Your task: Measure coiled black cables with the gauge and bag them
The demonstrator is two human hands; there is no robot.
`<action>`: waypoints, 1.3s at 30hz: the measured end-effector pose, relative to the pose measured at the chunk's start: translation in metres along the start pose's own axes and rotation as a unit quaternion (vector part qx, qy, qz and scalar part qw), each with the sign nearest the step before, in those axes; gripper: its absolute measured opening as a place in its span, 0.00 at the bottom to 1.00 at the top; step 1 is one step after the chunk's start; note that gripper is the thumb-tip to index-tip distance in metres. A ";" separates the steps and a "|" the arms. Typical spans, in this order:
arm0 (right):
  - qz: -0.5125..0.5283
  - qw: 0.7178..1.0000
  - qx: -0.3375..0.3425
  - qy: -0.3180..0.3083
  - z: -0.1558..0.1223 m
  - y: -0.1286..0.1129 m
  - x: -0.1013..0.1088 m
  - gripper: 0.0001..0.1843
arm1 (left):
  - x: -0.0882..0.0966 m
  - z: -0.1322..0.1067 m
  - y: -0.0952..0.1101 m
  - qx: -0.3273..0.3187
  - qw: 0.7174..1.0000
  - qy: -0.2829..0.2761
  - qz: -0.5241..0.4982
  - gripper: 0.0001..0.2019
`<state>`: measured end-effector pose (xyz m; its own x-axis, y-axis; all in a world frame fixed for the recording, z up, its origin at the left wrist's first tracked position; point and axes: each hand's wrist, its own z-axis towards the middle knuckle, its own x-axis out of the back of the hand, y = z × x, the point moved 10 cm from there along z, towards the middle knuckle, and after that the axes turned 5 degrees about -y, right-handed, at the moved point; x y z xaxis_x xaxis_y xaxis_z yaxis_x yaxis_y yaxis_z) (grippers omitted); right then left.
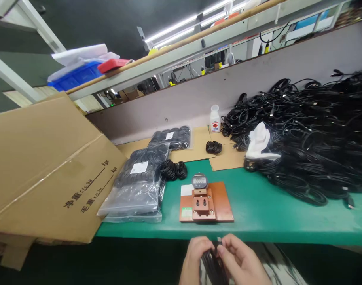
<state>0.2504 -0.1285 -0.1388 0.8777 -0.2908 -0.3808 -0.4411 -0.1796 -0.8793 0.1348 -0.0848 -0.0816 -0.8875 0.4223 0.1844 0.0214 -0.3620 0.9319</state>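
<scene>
My left hand (pixel 196 257) is closed around a coiled black cable (pixel 212 266), low in front of the table's near edge. The fingers of my right hand (pixel 241 257) pinch the same cable close to its metal-tipped connector (pixel 219 240), which points up between both hands. Just beyond them on the green table stands a brown gauge fixture (pixel 202 206) on a flat base. Its round digital dial (pixel 200 181) reads what looks like 0.000.
Clear bags of coiled cables (pixel 139 186) lie left, by a cardboard box (pixel 47 174). Loose coils (pixel 174 170) sit beside them. A large cable heap (pixel 311 130) covers the right, with a white cloth (pixel 259 140) on it. A white bottle (pixel 215 119) stands at the back.
</scene>
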 end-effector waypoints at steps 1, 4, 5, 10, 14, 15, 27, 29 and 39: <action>-0.003 1.000 0.010 0.002 0.001 -0.002 -0.003 0.30 | -0.001 0.000 0.000 -0.025 0.999 -0.028 0.007 0.22; 0.002 1.000 0.023 0.008 0.003 -0.002 -0.009 0.30 | -0.004 -0.001 -0.008 -0.048 0.994 -0.102 -0.003 0.39; 0.005 1.000 0.025 0.007 0.003 -0.001 -0.010 0.29 | -0.004 0.000 -0.011 -0.043 0.992 -0.117 -0.013 0.40; -0.132 0.976 0.172 -0.028 -0.004 -0.036 -0.013 0.13 | -0.001 0.003 -0.014 -0.001 0.989 -0.141 -0.048 0.39; -0.325 0.851 0.403 -0.093 -0.027 -0.085 -0.033 0.10 | -0.001 0.005 -0.014 0.057 0.983 -0.159 -0.066 0.38; -0.360 0.816 0.441 -0.101 -0.031 -0.092 -0.036 0.12 | 0.000 0.005 -0.014 0.072 0.982 -0.162 -0.067 0.38; -0.564 0.593 0.538 -0.201 -0.022 -0.095 -0.060 0.12 | 0.007 0.038 0.014 0.069 0.972 -0.221 0.040 0.35; -0.563 0.588 0.543 -0.207 -0.023 -0.094 -0.061 0.12 | 0.005 0.039 0.013 0.079 0.970 -0.230 0.015 0.36; -0.572 0.564 0.568 -0.181 -0.018 -0.093 -0.061 0.12 | 0.004 0.045 0.013 0.047 0.974 -0.220 0.038 0.37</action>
<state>0.2340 -0.1110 -0.0287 0.5384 -0.3471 0.7679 0.6758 0.7222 -0.1474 0.1522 -0.0504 -0.0544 -0.5982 0.7201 0.3516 0.1398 -0.3382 0.9306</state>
